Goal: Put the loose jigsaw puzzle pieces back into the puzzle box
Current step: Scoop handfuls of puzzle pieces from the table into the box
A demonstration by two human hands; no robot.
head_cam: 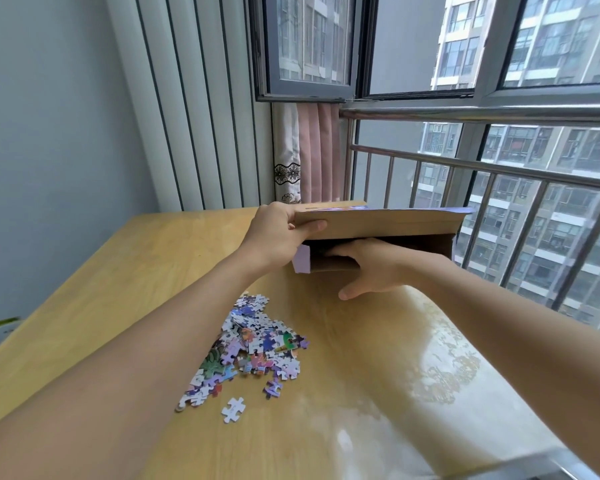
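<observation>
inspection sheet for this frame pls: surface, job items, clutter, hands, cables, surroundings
Surface: wooden table, glossy, with window glare on its right part.
Job's things: puzzle box at the far edge, its flap lifted, opening facing the person; pile of puzzle pieces on the table nearer the person, one single piece lying apart in front of it.
Clutter: a blurred green and white thing at the left edge, cannot tell what it is.
Hands: left hand grips the flap's left end; right hand reaches into the opening, fingers partly hidden inside.
Cables: nothing seen.
Surroundings: pink curtain, metal railing, windows, apartment blocks outside.
</observation>
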